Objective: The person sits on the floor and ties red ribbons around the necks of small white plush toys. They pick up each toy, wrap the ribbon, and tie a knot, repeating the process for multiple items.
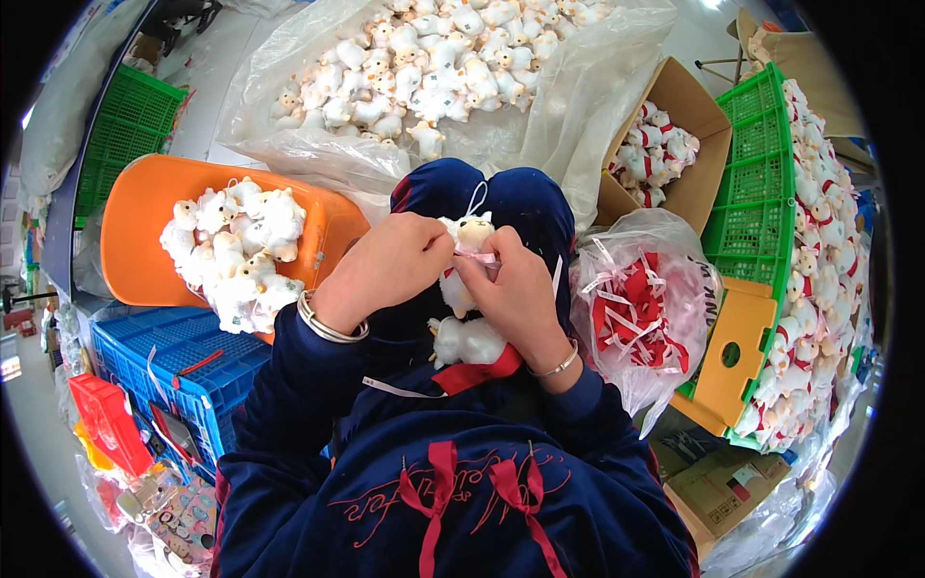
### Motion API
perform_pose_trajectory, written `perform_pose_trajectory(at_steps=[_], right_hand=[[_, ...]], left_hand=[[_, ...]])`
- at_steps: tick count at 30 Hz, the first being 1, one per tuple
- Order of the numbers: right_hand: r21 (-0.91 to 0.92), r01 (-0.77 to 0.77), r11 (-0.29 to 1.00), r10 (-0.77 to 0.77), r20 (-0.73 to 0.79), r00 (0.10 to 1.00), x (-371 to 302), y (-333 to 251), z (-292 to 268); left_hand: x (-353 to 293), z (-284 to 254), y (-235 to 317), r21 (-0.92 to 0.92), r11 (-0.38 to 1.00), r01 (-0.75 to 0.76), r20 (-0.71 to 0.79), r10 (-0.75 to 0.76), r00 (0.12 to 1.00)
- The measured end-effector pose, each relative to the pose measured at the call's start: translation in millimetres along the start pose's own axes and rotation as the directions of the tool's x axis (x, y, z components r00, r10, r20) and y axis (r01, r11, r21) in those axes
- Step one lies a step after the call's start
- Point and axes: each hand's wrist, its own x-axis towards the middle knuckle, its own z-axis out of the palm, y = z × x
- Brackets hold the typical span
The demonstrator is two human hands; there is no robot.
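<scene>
On my lap, a small white plush sheep with a cord loop at its head is between my two hands. My left hand is closed, its fingertips pinching at the toy's neck. A pale pink ribbon crosses the neck, and the thumb and fingers of my right hand close on it. The left fingertips meet the ribbon's other side, partly hidden. Below, a second plush sheep lies on my lap beside a red ribbon with a white printed end.
Several plush sheep sit on an orange stool at left. A plastic bag of red ribbons lies at right, near a cardboard box and a green crate of toys. Ahead, a plastic sheet bears a large toy pile.
</scene>
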Motion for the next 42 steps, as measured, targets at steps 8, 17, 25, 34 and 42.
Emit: perform_pose_trajectory(at_steps=[8, 17, 25, 34, 42], right_hand=[[-0.026, -0.012, 1.0, 0.014, 0.055, 0.998, 2.4, 0.3, -1.7], [0.188, 0.029, 0.982, -0.043, 0.072, 0.996, -3.7, 8.3, -9.3], [0.227, 0.009, 0.974, -0.018, 0.039, 0.999, -7.7, 12.6, -10.7], [0.485, -0.232, 0.843, 0.216, 0.089, 0.972, -18.2, 14.5, 0.9], [0.472, -0.262, 0.842, 0.232, 0.123, 0.965, -19.7, 11.8, 2.3]], left_hand=[[3.3, 16.8, 4.0, -0.165, 0.973, 0.16, 0.016, -0.16, 0.987], [-14.2, 32.7, 9.9, -0.339, 0.932, 0.129, -0.121, -0.18, 0.976], [-22.2, 59.5, -13.0, -0.634, 0.768, 0.094, -0.112, -0.212, 0.971], [-32.1, 94.2, -40.6, -0.824, 0.555, -0.111, -0.192, -0.09, 0.977], [-27.9, 85.1, -35.5, -0.78, 0.626, 0.007, -0.125, -0.167, 0.978]])
